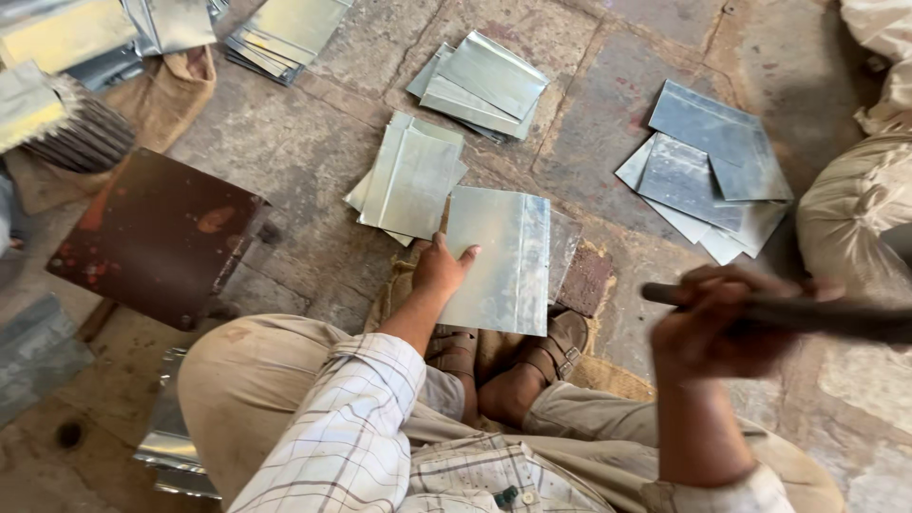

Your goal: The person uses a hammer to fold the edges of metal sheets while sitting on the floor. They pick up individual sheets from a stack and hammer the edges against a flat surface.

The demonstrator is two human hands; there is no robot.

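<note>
Two hands are working over a stone floor, seen from above a person sitting cross-legged in beige trousers and a checked shirt. Nearest, the sandalled feet (513, 366) are resting on a strip of burlap (608, 370), hemming in the space right below the work. Just beyond them, the left hand (439, 269) is pressing down with spread fingers on the near left edge of a rectangular metal sheet (499, 256); this sheet is lying flat on a dark block (584, 277), its long axis running away from the person, with a folded strip along its right edge. The right hand (708, 328) is closing tightly around a dark rod-like handle (788, 312), blurred, which is pointing out to the right, raised and apart from the sheet.

To the left, a rusty brown plate (157, 237) is taking up floor space, with bare stone lying between it and the sheet. Beyond the sheet, a stack of pale folded sheets (410, 180) is sitting almost touching its far left corner. Farther on, another stack (484, 84) is lying fanned, and to the right a loose pile of grey sheets (708, 166) is spreading out, with open paving between. At the far left, more stacked sheets (285, 33) are lying beside sacking. On the right edge, pale stuffed sacks (855, 209) are crowding the floor.
</note>
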